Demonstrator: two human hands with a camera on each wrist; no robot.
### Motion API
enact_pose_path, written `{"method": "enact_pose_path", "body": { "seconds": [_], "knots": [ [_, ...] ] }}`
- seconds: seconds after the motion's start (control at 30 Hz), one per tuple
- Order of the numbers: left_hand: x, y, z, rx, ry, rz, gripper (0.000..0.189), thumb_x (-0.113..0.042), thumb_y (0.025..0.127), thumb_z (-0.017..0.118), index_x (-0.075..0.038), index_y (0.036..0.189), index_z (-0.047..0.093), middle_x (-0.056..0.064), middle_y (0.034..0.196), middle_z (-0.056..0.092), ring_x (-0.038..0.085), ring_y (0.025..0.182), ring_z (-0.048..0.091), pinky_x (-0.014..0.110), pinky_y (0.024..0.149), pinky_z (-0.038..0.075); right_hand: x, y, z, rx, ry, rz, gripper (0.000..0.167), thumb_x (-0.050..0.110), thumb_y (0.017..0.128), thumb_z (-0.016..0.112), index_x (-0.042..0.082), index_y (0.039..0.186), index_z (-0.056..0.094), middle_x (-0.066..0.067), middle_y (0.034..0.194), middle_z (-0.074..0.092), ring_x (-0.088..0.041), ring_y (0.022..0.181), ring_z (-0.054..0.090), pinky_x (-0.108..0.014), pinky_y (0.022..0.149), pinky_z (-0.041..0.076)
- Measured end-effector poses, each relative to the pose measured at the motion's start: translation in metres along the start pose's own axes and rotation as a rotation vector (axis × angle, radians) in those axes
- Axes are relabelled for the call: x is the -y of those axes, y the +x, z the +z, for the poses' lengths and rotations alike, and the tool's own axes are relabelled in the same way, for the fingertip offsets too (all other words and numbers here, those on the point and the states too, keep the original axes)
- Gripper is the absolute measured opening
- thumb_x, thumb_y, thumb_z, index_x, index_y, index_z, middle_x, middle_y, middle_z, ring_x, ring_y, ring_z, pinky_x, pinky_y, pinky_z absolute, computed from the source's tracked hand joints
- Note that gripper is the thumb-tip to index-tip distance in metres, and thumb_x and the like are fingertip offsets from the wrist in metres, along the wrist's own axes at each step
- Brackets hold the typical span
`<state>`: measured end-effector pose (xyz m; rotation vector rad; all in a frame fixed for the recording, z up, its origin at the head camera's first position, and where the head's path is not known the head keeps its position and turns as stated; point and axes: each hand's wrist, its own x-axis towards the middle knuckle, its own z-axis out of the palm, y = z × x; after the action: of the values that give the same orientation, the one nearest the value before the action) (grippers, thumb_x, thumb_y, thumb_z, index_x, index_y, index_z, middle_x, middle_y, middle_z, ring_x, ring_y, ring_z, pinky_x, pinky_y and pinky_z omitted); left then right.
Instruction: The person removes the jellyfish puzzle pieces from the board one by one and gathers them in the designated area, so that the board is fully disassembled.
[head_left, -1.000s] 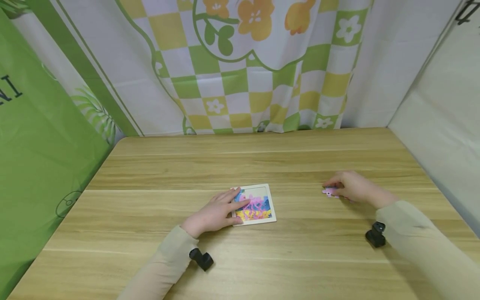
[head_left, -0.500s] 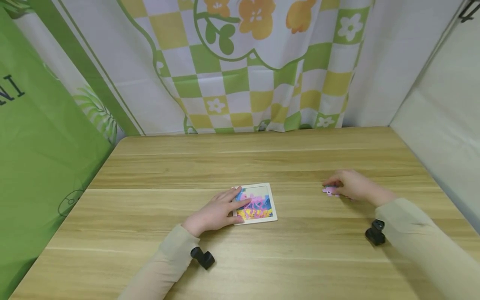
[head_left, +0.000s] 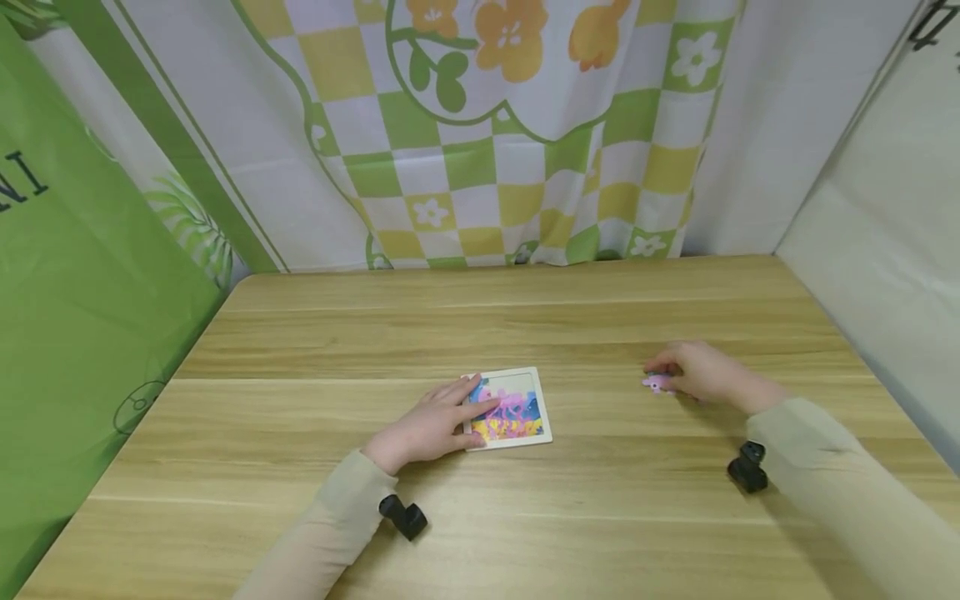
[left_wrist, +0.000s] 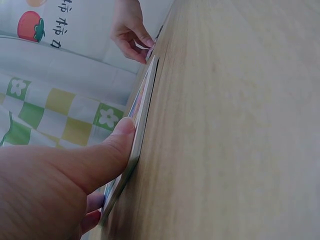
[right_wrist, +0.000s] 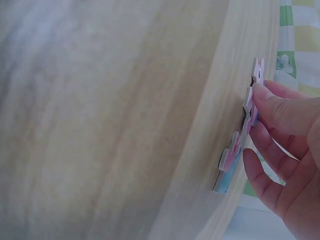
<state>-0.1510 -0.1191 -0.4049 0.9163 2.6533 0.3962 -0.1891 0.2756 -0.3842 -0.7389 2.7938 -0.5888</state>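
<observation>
Wood table runs back to a checked curtain, with a decent stretch of tabletop between the puzzle frame, around mid-table, and the right hand. Left hand lies over the frame's left edge, fingers spread. Right one's curled, pinching a pink piece; another piece sits just beside.

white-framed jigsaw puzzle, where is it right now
In the head view, the white-framed jigsaw puzzle lies flat on the wood-grain table, just below picture centre, with the left hand resting on its left side.
</observation>
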Motion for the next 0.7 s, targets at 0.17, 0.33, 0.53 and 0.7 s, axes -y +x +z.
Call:
{"method": "enact_pose_path", "body": {
  "seconds": [0.17, 0.33, 0.53, 0.7],
  "knots": [
    [0.0007, -0.0005, 0.0009, -0.002, 0.011, 0.008, 0.059, -0.042, 0.092, 0.057, -0.025, 0.146, 0.038, 0.014, 0.158, 0.013, 0.032, 0.145, 0.016, 0.054, 0.115, 0.018, 0.0002, 0.0001, 0.0000, -0.013, -0.030, -0.011, 0.023, 0.004, 0.084, 0.067, -0.004, 0.106, 0.068, -0.018, 0.100, 0.066, -0.019, 0.078, 0.058, -0.033, 0.066, 0.051],
    [0.0000, -0.0001, 0.0012, -0.003, 0.008, 0.015, 0.060, -0.042, 0.092, 0.057, -0.025, 0.146, 0.038, 0.014, 0.158, 0.014, 0.033, 0.145, 0.017, 0.055, 0.114, 0.019, -0.0004, -0.0009, 0.0001, -0.014, -0.033, -0.014, 0.022, 0.006, 0.084, 0.068, -0.003, 0.104, 0.069, -0.016, 0.099, 0.066, -0.019, 0.080, 0.059, -0.032, 0.066, 0.050],
    [0.0008, -0.0003, 0.0015, -0.003, -0.011, 0.005, 0.060, -0.042, 0.092, 0.057, -0.026, 0.146, 0.037, 0.012, 0.159, 0.012, 0.032, 0.146, 0.015, 0.056, 0.114, 0.018, 0.0000, -0.0017, -0.0008, -0.035, -0.052, -0.006, 0.020, 0.009, 0.084, 0.068, 0.000, 0.102, 0.070, -0.012, 0.098, 0.068, -0.019, 0.083, 0.059, -0.039, 0.074, 0.050],
    [0.0012, -0.0012, 0.0007, 0.001, -0.004, 0.004, 0.059, -0.042, 0.093, 0.056, -0.026, 0.146, 0.037, 0.012, 0.159, 0.011, 0.031, 0.146, 0.014, 0.056, 0.114, 0.018, 0.0029, -0.0012, -0.0022, -0.048, -0.043, -0.008, 0.021, 0.014, 0.085, 0.069, 0.002, 0.102, 0.071, -0.009, 0.097, 0.068, -0.019, 0.085, 0.060, -0.042, 0.077, 0.050]
  ]
}}
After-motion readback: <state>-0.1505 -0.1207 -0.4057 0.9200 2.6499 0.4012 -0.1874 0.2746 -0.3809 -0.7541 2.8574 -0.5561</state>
